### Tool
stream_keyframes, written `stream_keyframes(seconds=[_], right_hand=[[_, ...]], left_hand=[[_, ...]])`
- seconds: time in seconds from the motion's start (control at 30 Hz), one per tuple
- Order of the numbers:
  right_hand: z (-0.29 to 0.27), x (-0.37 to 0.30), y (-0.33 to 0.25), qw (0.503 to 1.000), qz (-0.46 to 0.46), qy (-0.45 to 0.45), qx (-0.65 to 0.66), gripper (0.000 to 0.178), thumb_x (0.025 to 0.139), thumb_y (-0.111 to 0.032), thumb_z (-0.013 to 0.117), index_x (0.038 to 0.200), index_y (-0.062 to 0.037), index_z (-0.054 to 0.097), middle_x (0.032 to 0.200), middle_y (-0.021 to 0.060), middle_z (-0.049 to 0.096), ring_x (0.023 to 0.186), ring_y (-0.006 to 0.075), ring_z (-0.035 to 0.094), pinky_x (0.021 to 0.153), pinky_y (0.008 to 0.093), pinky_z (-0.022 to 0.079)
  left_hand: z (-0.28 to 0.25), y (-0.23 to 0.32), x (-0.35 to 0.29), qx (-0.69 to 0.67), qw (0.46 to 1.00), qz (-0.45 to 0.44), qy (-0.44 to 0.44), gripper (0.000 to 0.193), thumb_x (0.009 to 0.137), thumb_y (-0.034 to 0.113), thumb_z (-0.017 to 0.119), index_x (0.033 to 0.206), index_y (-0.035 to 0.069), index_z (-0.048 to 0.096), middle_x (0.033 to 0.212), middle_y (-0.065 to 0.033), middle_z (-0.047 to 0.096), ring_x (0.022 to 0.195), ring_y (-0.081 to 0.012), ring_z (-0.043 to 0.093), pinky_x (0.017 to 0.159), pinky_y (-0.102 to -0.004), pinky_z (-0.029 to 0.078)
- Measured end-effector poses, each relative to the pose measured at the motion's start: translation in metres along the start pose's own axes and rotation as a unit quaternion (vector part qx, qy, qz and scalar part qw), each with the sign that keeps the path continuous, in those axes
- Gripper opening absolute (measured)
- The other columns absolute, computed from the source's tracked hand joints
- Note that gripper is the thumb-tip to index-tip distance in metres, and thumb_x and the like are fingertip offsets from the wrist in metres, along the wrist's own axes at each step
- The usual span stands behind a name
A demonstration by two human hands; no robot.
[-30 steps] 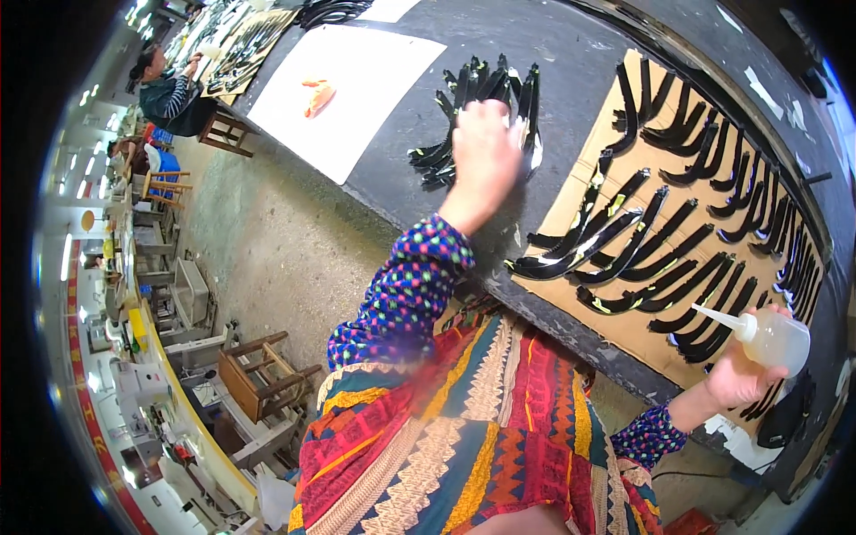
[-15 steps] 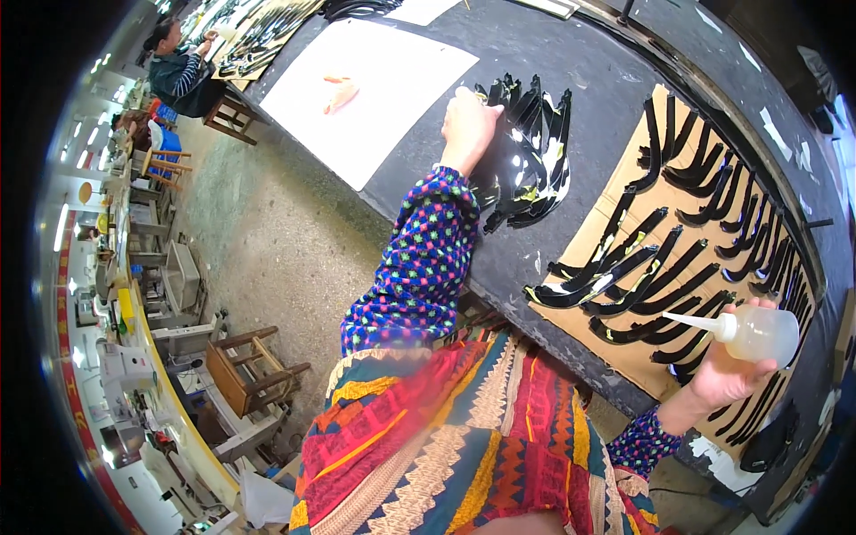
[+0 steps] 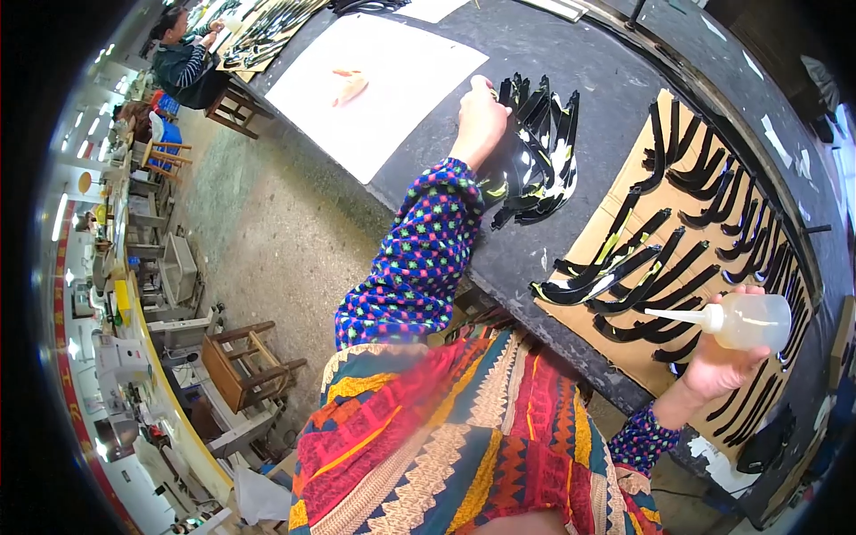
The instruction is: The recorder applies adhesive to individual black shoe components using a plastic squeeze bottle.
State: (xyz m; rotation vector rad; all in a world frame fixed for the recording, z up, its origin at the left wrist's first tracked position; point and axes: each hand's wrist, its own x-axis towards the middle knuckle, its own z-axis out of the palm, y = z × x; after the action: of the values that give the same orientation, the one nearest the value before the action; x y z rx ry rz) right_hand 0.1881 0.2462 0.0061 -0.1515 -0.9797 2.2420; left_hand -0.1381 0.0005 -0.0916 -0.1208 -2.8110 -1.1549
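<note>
From my end of the feed, I see the pile of curved black strips just to the right of the left hand, whose thumb side meets the pile's left edge near its far end. The fingers of that hand are bent inward, but I cannot tell whether they pinch a strip. The right hand is well apart from the pile, nearer the lower right, with its fingers wrapped around 1 translucent squeeze bottle; the bottle lies tilted onto its side above the cardboard sheet, its long tapered nozzle pointing left. For room, I have a bare band of dark tabletop between the pile and the cardboard, and more bare surface beyond the pile's far end. The table's front edge runs diagonally just below the pile, and on the left side the white sheet comes close to the hand, with 1 small orange item on it. The piled strips are glossy, narrow and bowed, bunched closely together, with white and yellow-green patches along them. Similar black strips lie across the cardboard in rows, some overlapping. The clear bottle is partly filled with pale liquid.
</note>
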Motion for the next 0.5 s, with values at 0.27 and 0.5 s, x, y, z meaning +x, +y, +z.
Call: stream_keyframes(seconds=[0.27, 0.5], right_hand=[[-0.005, -0.002, -0.006, 1.0, -0.006, 0.013, -0.001, 0.079, 0.072, -0.037, 0.069, 0.13, -0.0025, 0.028, 0.125, 0.012, 0.039, 0.116, 0.026, 0.039, 0.092, 0.0462, 0.035], [0.007, 0.01, 0.0, 0.995, 0.041, -0.048, 0.083, 0.075, 0.071, -0.027, 0.072, 0.129, -0.0039, 0.031, 0.129, 0.0125, 0.036, 0.117, 0.027, 0.037, 0.098, 0.0484, 0.031]], left_hand=[[-0.065, 0.019, -0.016, -0.351, 0.928, -0.009, -0.127, 0.013, 0.081, 0.012, 0.06, 0.089, 0.003, 0.061, 0.075, -0.0022, 0.059, 0.072, -0.0096, 0.053, 0.073, -0.0227, 0.04], [-0.102, 0.062, -0.084, -0.35, 0.854, 0.007, -0.384, 0.013, 0.086, 0.016, 0.055, 0.092, 0.005, 0.059, 0.066, 0.0025, 0.056, 0.053, -0.0009, 0.045, 0.048, -0.0147, 0.033]])
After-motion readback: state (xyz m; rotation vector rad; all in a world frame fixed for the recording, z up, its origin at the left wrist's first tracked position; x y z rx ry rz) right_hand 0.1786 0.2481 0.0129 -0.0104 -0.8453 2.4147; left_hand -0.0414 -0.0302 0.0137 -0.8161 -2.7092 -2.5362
